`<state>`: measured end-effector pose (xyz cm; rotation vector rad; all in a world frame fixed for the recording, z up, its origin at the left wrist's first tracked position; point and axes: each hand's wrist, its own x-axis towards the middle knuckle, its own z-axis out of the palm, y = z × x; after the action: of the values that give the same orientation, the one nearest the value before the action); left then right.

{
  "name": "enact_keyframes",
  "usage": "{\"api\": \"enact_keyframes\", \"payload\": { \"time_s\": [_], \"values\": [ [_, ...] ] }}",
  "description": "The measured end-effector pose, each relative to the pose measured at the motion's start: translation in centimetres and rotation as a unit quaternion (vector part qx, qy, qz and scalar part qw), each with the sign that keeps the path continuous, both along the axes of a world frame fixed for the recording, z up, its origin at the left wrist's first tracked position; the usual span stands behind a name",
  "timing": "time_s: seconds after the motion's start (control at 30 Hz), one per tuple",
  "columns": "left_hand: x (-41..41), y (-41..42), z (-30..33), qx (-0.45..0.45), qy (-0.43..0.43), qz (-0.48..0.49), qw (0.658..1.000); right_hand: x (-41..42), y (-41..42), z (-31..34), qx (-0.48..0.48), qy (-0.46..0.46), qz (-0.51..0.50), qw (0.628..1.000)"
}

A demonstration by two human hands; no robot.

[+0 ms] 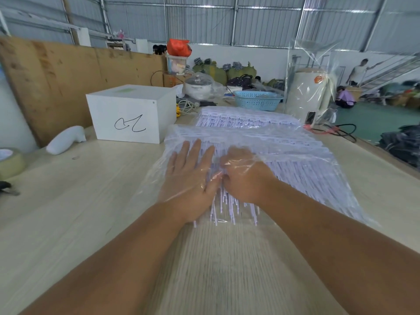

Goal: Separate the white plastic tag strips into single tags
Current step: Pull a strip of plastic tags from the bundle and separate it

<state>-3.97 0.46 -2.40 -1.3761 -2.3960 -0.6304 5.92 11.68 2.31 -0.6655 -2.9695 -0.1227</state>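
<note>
tag strips (261,142) bagged on pale wood table (79,212), warehouse.

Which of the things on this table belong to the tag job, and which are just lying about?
Job: tag strips, left hand, right hand.
Lying about: white box, blue basket, tape roll, pot.

Desk (68,223) looks like pale matt wood laminate with a fine grain. The tags (284,155) are thin white plastic, sitting in a clear glossy crinkly bag (336,185). White box (127,114) is smooth and matt, basket (256,100) is light blue perforated plastic, and the board (56,83) behind is rough scuffed plywood.
</note>
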Motion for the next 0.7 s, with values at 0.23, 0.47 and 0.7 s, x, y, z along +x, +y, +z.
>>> {"api": "enact_keyframes", "payload": {
  "time_s": [0.23,0.47,0.7],
  "values": [
    [-0.1,-0.4,-0.1,-0.022,-0.034,-0.016,0.999,1.3,0.9,-0.4,-0.035,0.014,-0.002,0.999],
    [-0.1,-0.5,-0.1,-0.021,-0.062,-0.001,0.998,2.3,1.3,-0.6,0.045,0.058,-0.003,0.997],
    [0.7,-0.8,0.6,0.052,-0.172,-0.043,0.983,5.1,0.6,1.6,-0.072,0.056,0.038,0.995]
  ]
}}
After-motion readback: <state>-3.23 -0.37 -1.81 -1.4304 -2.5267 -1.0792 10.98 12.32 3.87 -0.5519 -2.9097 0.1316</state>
